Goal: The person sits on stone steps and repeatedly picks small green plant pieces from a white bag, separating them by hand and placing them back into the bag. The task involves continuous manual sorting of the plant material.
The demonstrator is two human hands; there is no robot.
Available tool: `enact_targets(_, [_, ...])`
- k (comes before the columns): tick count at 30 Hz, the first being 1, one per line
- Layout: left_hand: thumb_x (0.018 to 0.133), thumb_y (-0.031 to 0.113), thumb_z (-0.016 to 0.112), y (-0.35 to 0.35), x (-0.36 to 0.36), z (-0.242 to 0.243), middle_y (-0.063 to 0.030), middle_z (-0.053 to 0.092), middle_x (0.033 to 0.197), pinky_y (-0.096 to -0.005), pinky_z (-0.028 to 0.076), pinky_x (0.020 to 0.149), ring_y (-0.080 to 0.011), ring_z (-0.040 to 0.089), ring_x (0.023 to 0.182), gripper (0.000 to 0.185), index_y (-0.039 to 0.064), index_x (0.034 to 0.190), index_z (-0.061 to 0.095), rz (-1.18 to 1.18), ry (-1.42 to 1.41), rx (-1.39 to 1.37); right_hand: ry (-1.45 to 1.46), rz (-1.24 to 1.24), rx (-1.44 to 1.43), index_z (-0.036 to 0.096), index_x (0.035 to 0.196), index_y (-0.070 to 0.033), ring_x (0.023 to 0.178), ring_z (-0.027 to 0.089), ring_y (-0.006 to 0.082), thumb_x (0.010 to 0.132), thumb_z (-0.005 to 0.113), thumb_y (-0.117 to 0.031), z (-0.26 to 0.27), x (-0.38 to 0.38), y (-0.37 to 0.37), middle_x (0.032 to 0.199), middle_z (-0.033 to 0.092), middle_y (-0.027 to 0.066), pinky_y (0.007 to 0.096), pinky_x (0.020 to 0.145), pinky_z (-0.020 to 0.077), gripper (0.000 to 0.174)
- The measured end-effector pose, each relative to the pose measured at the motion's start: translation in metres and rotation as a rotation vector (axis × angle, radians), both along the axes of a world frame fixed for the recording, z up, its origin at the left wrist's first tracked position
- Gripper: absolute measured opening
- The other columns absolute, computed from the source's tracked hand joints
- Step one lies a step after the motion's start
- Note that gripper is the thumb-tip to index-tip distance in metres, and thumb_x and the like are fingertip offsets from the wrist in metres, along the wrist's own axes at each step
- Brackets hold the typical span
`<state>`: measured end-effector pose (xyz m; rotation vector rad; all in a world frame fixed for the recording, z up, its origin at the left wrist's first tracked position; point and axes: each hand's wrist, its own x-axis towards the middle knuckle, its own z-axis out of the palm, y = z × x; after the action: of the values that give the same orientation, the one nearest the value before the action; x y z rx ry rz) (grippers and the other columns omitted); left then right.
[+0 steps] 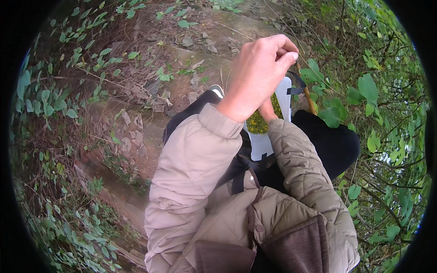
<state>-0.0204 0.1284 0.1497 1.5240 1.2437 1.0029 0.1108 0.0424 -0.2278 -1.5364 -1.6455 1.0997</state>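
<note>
My left hand [261, 65] is raised in front of me, its fingers curled and the thumb tip close against them. Whether something thin is pinched there cannot be made out. Below it, my right hand [268, 110] reaches over a white container [262, 148], and its fingers are hidden behind my left hand and wrist. Inside the container lies a mass of small yellow-green flower heads [256, 124]. A black strap [296, 90] loops from the container's far right side, and dark webbing runs at its near end by my waist.
A brown stick [309, 99] stands beyond my right knee [326, 143]. Leafy shrubs [367, 90] crowd the right side. To the left are stone or earth ledges [143, 131] with dry leaves [164, 99] and low green plants [51, 105]. One shoe [216, 90] shows ahead.
</note>
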Motion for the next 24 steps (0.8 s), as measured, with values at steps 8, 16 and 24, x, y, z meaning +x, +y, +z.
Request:
enact_targets(8, [0.08,0.013,0.06,0.0,-0.001,0.003,-0.008,0.067,0.077,-0.0264,0.05,0.063,-0.0148,0.065,0.072,0.013,0.003,0.087,0.065,0.032,0.024,0.059,0.34,-0.154,-0.69,0.065,0.087,0.003,0.061,0.056,0.0079,0.079,0.066,-0.012,0.083,0.012,0.017,0.071,0.062,0.0023,0.0199,0.057,0.0452,0.017])
enact_targets(16, [0.077,0.014,0.062,-0.001,-0.003,0.001,-0.0073,0.068,0.075,-0.029,0.05,0.063,-0.0181,0.066,0.069,0.011,0.007,0.084,0.067,0.065,-0.025,0.073,0.085,-0.192,-0.683,0.063,0.087,0.005,0.057,0.049,0.0097,0.077,0.068,-0.01,0.086,0.029,-0.005,0.07,0.059,0.0027,0.0209,0.053,0.0417,0.019])
enact_targets(24, [0.078,0.014,0.06,-0.006,-0.008,-0.017,-0.0057,0.068,0.074,-0.0263,0.05,0.063,-0.0134,0.066,0.069,0.013,0.005,0.085,0.066,0.029,0.003,0.036,0.603,-0.141,-0.959,0.061,0.09,0.001,0.067,0.058,0.0061,0.082,0.066,-0.014,0.152,0.046,0.015,0.078,0.061,0.0023,0.0155,0.058,0.0482,0.018])
